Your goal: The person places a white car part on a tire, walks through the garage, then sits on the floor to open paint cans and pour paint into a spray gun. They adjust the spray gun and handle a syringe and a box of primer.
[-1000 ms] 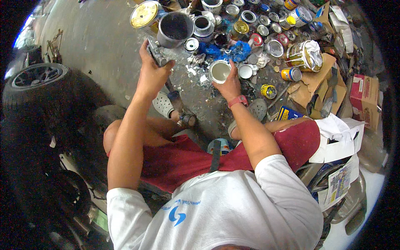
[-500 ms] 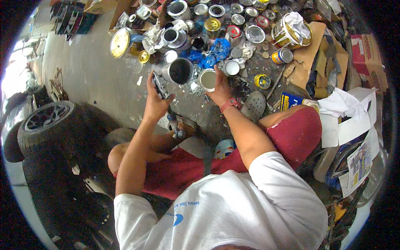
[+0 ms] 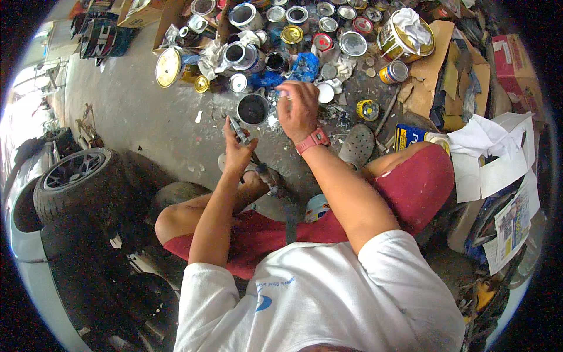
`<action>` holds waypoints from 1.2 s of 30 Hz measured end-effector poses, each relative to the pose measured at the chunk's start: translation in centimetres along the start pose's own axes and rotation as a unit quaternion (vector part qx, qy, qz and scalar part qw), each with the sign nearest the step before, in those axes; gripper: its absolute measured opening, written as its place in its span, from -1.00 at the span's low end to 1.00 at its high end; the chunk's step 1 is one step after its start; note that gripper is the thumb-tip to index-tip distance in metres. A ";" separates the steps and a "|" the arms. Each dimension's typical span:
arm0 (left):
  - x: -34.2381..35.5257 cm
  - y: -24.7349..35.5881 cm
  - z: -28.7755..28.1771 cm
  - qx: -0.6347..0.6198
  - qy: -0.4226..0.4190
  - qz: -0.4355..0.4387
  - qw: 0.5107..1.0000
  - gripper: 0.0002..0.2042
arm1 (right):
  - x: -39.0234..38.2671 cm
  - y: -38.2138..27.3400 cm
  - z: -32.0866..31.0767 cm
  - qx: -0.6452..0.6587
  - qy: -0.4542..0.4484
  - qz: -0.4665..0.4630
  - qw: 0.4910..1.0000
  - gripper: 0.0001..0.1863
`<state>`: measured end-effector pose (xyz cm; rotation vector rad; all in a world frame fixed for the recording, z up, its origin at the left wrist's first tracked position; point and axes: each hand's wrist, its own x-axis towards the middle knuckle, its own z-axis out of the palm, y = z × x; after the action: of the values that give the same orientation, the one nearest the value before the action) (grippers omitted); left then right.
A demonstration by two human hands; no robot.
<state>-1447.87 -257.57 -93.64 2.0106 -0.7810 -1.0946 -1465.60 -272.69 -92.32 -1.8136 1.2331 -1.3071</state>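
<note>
My left hand (image 3: 234, 151) is closed around a grey metal spray gun (image 3: 239, 132), with fittings and a dark hose (image 3: 291, 220) running down toward my lap. Just beyond its tip stands an open can (image 3: 253, 110) with dark contents. My right hand (image 3: 300, 111), a red watch on its wrist, is raised to the right of that can, back upward and fingers curled. Anything in or under those fingers is hidden. A small white-topped container (image 3: 325, 92) sits beside the hand, and crumpled blue plastic (image 3: 305, 67) lies beyond it.
Paint cans crowd the floor ahead, among them a yellow-lidded one (image 3: 292, 34) and a large bucket (image 3: 406, 35) topped with white cloth. A small yellow can (image 3: 368, 110) stands near my shoe (image 3: 356, 145). Flattened cardboard (image 3: 431, 70) lies right; a tyre (image 3: 76, 179) is at left.
My right hand has risen and turned over; the cup of pale liquid it held is out of sight. My left hand has shifted slightly right and nearer with the spray gun.
</note>
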 end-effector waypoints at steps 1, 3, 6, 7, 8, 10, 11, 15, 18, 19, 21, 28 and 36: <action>-0.2 0.0 0.4 -0.018 0.015 -0.002 1.000 0.11 | 1.0 -1.6 -0.1 0.013 -0.051 -0.050 0.997 -0.82; -0.9 0.3 1.4 -0.064 0.045 -0.014 0.997 0.11 | 1.9 -3.9 -0.5 0.008 -0.188 -0.136 0.973 -0.73; -2.4 1.0 3.2 -0.070 0.074 0.009 0.995 0.12 | 1.4 -5.0 -0.9 -0.142 -0.398 -0.149 0.894 -0.56; -3.1 1.3 3.7 -0.056 0.092 -0.007 0.994 0.12 | 1.0 -5.0 -1.0 -0.153 -0.420 -0.132 0.885 -0.52; -3.7 1.6 4.2 -0.062 0.104 0.061 0.991 0.14 | 0.7 -5.0 -1.1 -0.164 -0.441 -0.124 0.874 -0.47; -4.9 2.0 5.1 -0.006 0.139 0.144 0.980 0.14 | 0.1 -4.9 -1.2 -0.200 -0.495 -0.094 0.840 -0.35; -5.5 2.1 5.5 0.034 0.159 0.172 0.972 0.14 | 0.0 -4.9 -1.3 -0.203 -0.529 -0.065 0.821 -0.31; -7.4 2.4 6.3 -0.014 0.168 0.142 0.975 0.11 | 0.1 -5.4 -2.0 -0.219 -0.568 -0.029 0.793 -0.16; -8.1 2.7 6.1 -0.011 0.178 0.155 0.972 0.11 | 0.7 -6.2 -2.8 -0.216 -0.566 -0.034 0.795 -0.19; -8.1 2.8 6.0 -0.003 0.178 0.159 0.971 0.11 | 1.2 -6.4 -3.1 -0.179 -0.561 -0.031 0.808 -0.24; -8.1 3.0 5.5 -0.038 0.150 0.139 0.978 0.10 | 2.6 -6.9 -3.8 -0.114 -0.564 -0.016 0.818 -0.33; -7.3 2.6 3.2 -0.134 0.059 0.024 0.989 0.12 | 5.2 -7.4 -4.7 0.093 -0.455 0.178 0.868 -0.78; -4.8 -1.8 3.1 -0.150 0.010 0.003 0.989 0.01 | 8.2 -7.7 -3.9 0.195 -0.476 0.242 0.823 -0.73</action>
<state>-1452.44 -253.81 -94.15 1.7607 -0.5726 -1.1147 -1465.80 -276.80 -81.17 -1.3839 0.6914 -0.2214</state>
